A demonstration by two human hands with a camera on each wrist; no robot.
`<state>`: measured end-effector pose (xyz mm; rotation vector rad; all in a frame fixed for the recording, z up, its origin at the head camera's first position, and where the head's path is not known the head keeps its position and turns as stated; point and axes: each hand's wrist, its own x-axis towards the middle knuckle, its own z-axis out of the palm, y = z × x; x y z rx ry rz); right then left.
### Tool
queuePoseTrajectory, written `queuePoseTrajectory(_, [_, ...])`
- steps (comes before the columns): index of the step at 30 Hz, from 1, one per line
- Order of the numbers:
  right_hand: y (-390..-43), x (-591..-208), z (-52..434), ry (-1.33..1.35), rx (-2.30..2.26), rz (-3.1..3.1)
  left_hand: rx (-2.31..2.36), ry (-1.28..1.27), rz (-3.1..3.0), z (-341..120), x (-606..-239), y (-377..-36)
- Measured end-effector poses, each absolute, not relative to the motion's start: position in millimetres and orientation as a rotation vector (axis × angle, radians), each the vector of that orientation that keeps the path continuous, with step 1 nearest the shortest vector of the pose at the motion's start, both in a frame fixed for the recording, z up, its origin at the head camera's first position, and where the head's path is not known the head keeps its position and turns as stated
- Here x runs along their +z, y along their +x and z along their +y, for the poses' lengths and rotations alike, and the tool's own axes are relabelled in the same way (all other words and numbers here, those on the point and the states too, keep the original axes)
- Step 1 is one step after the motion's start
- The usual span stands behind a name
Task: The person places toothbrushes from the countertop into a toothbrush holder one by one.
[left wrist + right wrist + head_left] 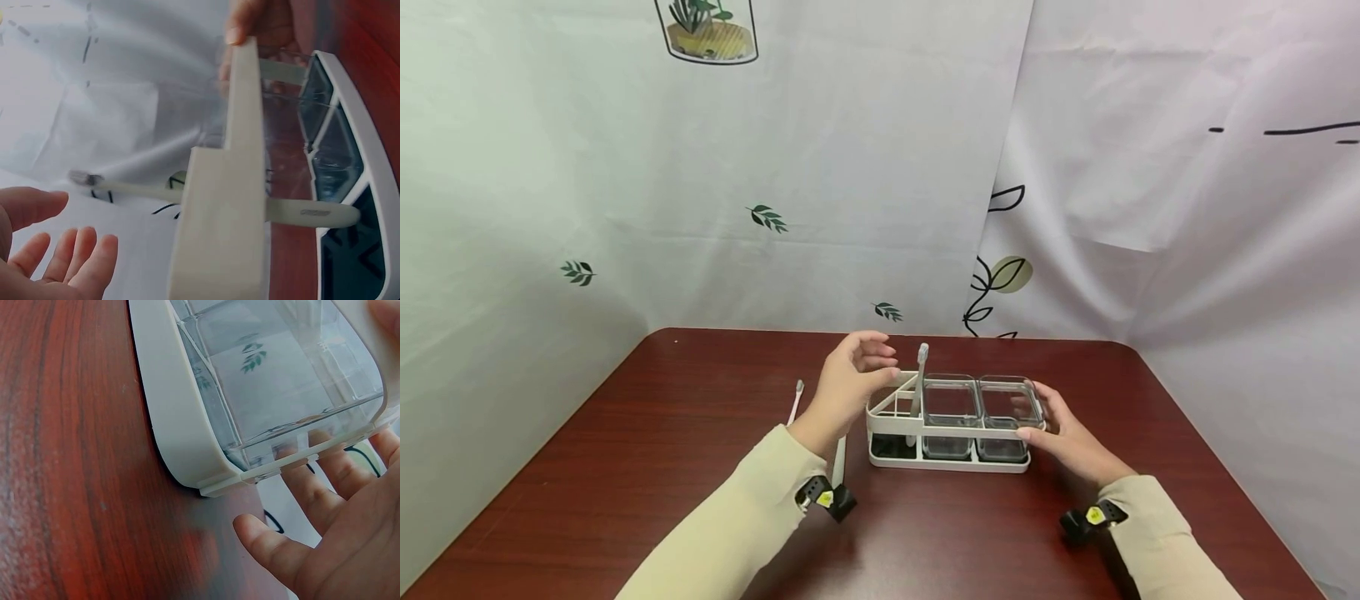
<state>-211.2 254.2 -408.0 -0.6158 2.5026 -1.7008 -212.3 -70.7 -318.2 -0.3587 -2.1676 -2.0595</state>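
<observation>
A white two-level toothbrush rack [891, 423] stands on the table. It holds two clear square cups [951, 400] side by side. In its left compartment a toothbrush [922, 357] stands upright, bristles up; the left wrist view shows its pale handle [312, 213] reaching down to the base. My left hand [856, 375] hovers by the rack's left end, fingers spread and loosely bent, apart from the toothbrush head [84, 178]. With my right hand [1067, 429] I grip the rack's right end, thumb on the front of the upper rail and fingers behind.
Left of the rack, a second toothbrush [797, 396] shows its head beyond my left forearm. A white handle [839, 462] lies between that wrist and the rack. The brown table [625, 467] ends at a white printed curtain [850, 167].
</observation>
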Motion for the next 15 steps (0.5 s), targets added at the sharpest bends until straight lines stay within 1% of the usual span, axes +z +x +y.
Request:
queuePoseTrajectory(7, [-212, -409, 253, -0.597, -1.721, 2.48, -2.283, -0.308, -2.089, -89, -310, -214])
queuePoseTrajectory(15, [-212, -409, 253, -0.603, -1.71, 2.496, -2.431, -0.261, -2.02, -112, -311, -223])
